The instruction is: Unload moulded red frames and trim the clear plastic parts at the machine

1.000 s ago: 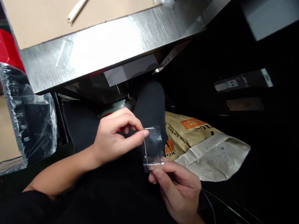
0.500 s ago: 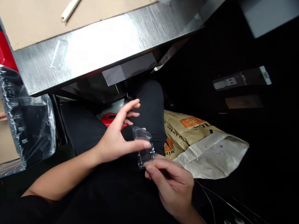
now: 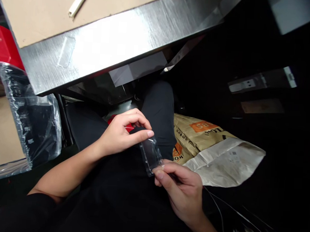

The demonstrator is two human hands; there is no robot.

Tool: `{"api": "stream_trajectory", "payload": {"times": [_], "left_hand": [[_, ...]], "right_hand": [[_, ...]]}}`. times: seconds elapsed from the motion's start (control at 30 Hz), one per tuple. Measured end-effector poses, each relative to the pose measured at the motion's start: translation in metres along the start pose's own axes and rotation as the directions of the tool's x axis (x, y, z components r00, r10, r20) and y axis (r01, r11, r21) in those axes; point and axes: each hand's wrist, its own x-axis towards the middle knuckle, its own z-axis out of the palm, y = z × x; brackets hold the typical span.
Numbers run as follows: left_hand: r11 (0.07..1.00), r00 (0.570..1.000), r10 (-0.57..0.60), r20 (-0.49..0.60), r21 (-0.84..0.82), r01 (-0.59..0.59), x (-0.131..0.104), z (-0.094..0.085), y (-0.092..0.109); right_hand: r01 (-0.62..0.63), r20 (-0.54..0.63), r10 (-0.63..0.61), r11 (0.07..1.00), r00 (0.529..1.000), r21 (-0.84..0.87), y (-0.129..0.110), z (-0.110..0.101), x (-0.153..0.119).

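A small clear plastic piece (image 3: 151, 155) is held over my lap between both hands. My right hand (image 3: 183, 191) pinches its lower end between thumb and fingers. At its upper end, my left hand (image 3: 125, 130) has thumb and fingertips closed on the edge. The piece is see-through, with shiny edges, and stands at a slant. Another clear strip (image 3: 67, 51) lies on the metal edge of the table (image 3: 101, 49) above my left hand.
Brown board with a cream-coloured stick (image 3: 80, 1) covers the tabletop. At left are a red bin (image 3: 4, 45) and a plastic-wrapped black box (image 3: 36, 126). A printed tan sack (image 3: 196, 132) lies right of my knee, near a thin cable.
My left hand's spread fingers have come together and closed on the upper end of the clear piece. My right hand keeps its pinch. The view has shifted slightly.
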Motion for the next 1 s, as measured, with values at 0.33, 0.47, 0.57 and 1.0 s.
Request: {"api": "stream_trajectory", "payload": {"times": [0.33, 0.47, 0.57, 1.0], "left_hand": [[0.961, 0.982, 0.186, 0.015, 0.205, -0.185, -0.005, -0.008, -0.006], [0.811, 0.897, 0.441, 0.031, 0.416, -0.413, -0.008, -0.007, -0.006], [0.712, 0.838, 0.543, 0.050, 0.503, -0.491, -0.009, -0.007, -0.005], [0.932, 0.956, 0.292, 0.004, 0.224, -0.285, -0.007, -0.007, -0.019]], "right_hand": [[-0.018, -0.046, 0.017, 1.000, 0.999, -0.016, 0.000, 0.001, 0.001], [-0.075, -0.080, 0.076, 0.997, 0.994, 0.013, 0.001, 0.001, 0.000], [-0.087, -0.083, 0.090, 0.995, 0.992, 0.044, 0.004, 0.000, 0.000], [0.008, -0.055, -0.007, 1.000, 0.998, 0.011, 0.001, 0.000, -0.002]]}}
